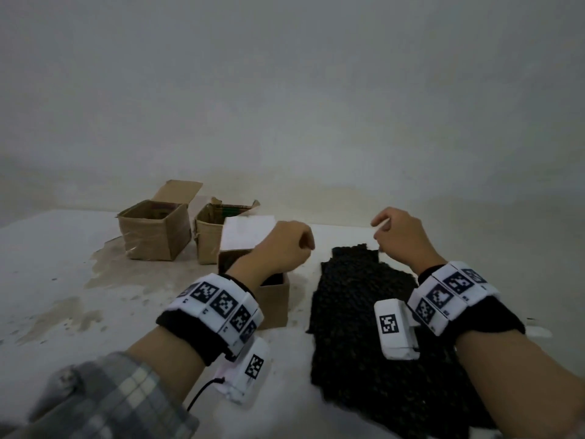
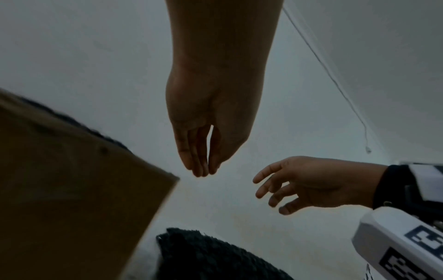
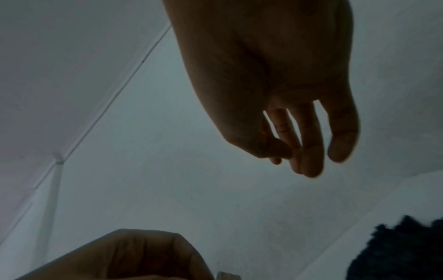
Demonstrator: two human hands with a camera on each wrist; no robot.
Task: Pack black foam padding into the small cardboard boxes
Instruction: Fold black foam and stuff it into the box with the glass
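Above the table [image 1: 47, 264], both hands are hovering empty: the left hand [image 1: 281, 245] over the near box [image 1: 272, 299], the right hand [image 1: 399, 239] over the black foam [image 1: 357, 312]. Both grips are hanging relaxed, fingers loose.

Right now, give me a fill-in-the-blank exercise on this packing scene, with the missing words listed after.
1. The number of cardboard boxes on the table is ____.
2. The pile of black foam padding lies to the ____ of the nearest box.
3. Both the left hand and the right hand hold ____.
4. The raised flap of the nearest box is coloured ____ on the side facing the camera.

Missing words: three; right; nothing; white
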